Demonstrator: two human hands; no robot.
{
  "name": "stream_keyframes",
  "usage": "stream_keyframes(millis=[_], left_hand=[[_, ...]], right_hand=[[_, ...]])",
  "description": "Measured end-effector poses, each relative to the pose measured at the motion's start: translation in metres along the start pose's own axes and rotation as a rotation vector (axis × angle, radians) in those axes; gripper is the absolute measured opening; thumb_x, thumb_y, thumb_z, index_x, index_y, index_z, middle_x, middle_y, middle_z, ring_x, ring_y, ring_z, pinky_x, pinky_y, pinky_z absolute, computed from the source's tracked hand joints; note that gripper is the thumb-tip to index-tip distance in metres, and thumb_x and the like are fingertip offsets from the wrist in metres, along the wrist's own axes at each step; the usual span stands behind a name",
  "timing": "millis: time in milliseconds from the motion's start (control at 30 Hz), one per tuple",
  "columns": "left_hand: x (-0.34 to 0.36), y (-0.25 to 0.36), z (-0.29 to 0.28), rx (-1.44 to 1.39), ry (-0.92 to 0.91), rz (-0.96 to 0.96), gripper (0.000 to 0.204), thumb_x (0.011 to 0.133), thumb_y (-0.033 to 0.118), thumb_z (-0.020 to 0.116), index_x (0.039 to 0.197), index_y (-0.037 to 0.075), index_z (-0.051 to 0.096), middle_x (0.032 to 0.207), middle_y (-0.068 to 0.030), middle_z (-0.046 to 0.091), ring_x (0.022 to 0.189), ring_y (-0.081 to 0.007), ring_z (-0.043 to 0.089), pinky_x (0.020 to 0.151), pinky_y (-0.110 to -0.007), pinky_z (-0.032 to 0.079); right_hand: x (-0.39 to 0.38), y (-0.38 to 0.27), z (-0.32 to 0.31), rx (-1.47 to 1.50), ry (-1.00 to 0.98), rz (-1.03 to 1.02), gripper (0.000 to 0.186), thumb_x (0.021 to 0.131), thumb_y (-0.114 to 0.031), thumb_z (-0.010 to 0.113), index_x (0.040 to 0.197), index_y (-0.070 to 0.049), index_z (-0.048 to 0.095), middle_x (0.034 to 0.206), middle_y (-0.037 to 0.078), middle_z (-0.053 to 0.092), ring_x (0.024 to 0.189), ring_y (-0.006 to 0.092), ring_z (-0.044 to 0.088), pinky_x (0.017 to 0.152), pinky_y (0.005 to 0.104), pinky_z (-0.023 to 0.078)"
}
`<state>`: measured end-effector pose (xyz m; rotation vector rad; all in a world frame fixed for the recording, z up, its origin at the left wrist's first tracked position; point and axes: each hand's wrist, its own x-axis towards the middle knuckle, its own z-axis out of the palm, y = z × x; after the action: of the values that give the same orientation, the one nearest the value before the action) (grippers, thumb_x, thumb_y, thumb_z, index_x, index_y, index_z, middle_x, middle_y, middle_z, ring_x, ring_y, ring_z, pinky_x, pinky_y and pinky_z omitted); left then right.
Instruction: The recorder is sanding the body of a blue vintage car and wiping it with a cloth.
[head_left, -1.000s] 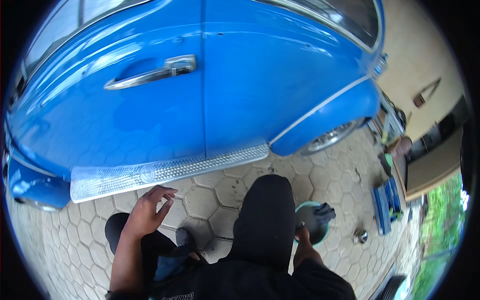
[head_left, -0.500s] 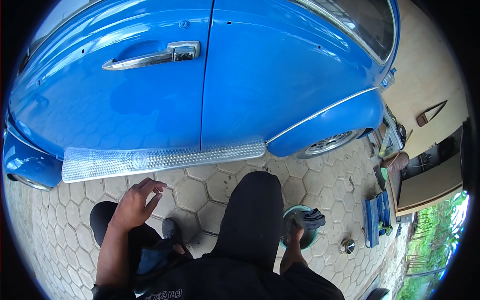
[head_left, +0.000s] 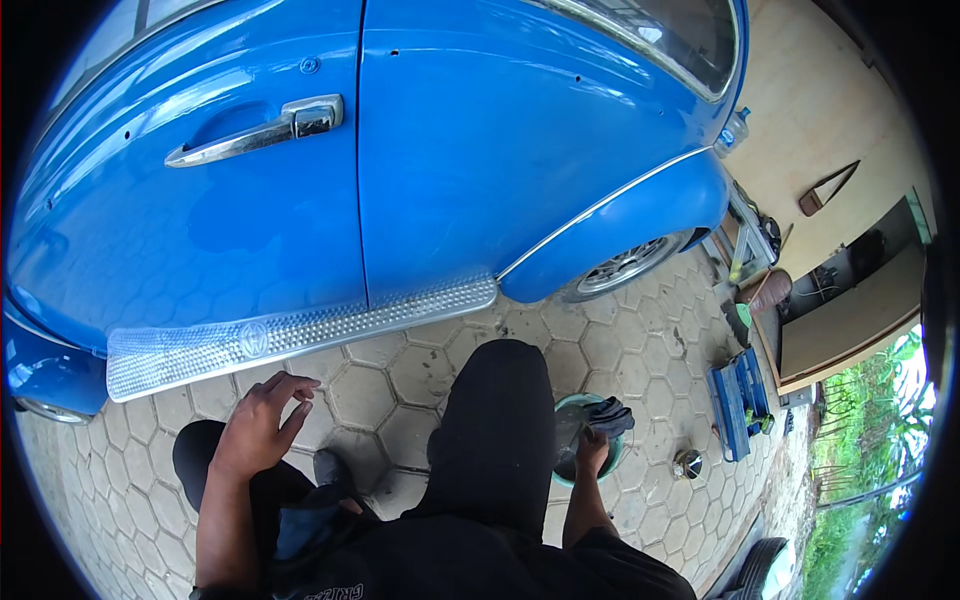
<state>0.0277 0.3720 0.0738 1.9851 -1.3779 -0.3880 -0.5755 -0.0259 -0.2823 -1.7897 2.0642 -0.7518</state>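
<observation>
My right hand (head_left: 592,452) grips a dark cloth (head_left: 609,416) over a round green bucket (head_left: 614,458) on the ground beside my right knee. The bucket's inside looks dark, and part of it is hidden by the hand and cloth. My left hand (head_left: 258,428) hovers above my left knee, its fingers loosely bent and the thumb apart, with nothing seen in it. In front of me stands a blue car (head_left: 450,150) with a chrome door handle (head_left: 255,138). A silver textured running board (head_left: 310,335) lies along its lower edge, a little beyond my left hand.
Hexagonal paving (head_left: 405,375) covers the ground. To the right are a small jar-like container (head_left: 688,464), a blue wooden stool-like piece (head_left: 738,405) and a tyre (head_left: 758,572). A clear bottle (head_left: 735,132) sits by the car's rear, near a pale wall (head_left: 800,100).
The view has shifted slightly right, so the car sits further left in it. My right hand and the cloth have risen a little over the bucket. My left hand keeps its pose.
</observation>
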Motion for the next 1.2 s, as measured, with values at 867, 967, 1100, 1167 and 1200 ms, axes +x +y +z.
stream_keyframes(millis=[867, 967, 1100, 1167, 1200], left_hand=[[0.271, 0.135, 0.07, 0.928, 0.129, 0.69, 0.106, 0.114, 0.031, 0.082, 0.198, 0.01, 0.02, 0.207, -0.0102, 0.018, 0.191, -0.0374, 0.017, 0.156, -0.062, 0.015], [0.317, 0.139, 0.089, 1.172, 0.11, 0.571, 0.106, 0.118, 0.042, 0.077, 0.2, 0.016, 0.016, 0.208, -0.0044, 0.011, 0.192, -0.0328, 0.01, 0.156, -0.063, 0.012], [0.333, 0.128, 0.113, 1.291, 0.139, 0.588, 0.105, 0.119, 0.052, 0.073, 0.201, 0.023, 0.013, 0.209, 0.0024, 0.007, 0.192, -0.0273, 0.007, 0.156, -0.065, 0.01], [0.331, 0.122, 0.123, 1.307, 0.118, 0.554, 0.105, 0.119, 0.054, 0.072, 0.201, 0.026, 0.013, 0.209, 0.0043, 0.006, 0.192, -0.0256, 0.007, 0.156, -0.066, 0.01], [0.33, 0.119, 0.124, 1.324, 0.109, 0.557, 0.105, 0.119, 0.054, 0.072, 0.201, 0.026, 0.013, 0.209, 0.0043, 0.006, 0.192, -0.0256, 0.007, 0.156, -0.066, 0.01]], right_hand=[[-0.067, -0.005, 0.003, 0.025, 0.037, -0.024, 0.036, 0.099, -0.015, 0.081, 0.131, -0.008, 0.065, 0.13, 0.02, 0.075, 0.121, 0.0498, 0.077, 0.103, 0.0618, 0.061], [-0.074, -0.008, 0.002, 0.051, 0.028, -0.022, 0.037, 0.103, -0.016, 0.082, 0.134, -0.005, 0.066, 0.13, 0.022, 0.076, 0.122, 0.0497, 0.077, 0.105, 0.0597, 0.061], [-0.077, -0.01, 0.003, 0.06, 0.118, -0.105, 0.034, 0.107, -0.015, 0.079, 0.136, -0.003, 0.067, 0.13, 0.023, 0.076, 0.122, 0.0508, 0.077, 0.107, 0.0598, 0.06], [-0.074, -0.009, 0.002, 0.081, 0.023, -0.059, 0.034, 0.108, -0.014, 0.077, 0.137, -0.002, 0.066, 0.131, 0.024, 0.076, 0.123, 0.0514, 0.077, 0.107, 0.06, 0.06], [-0.072, -0.009, 0.002, 0.085, 0.003, -0.044, 0.034, 0.108, -0.014, 0.076, 0.138, -0.001, 0.066, 0.131, 0.024, 0.076, 0.123, 0.0517, 0.077, 0.107, 0.0601, 0.06]])
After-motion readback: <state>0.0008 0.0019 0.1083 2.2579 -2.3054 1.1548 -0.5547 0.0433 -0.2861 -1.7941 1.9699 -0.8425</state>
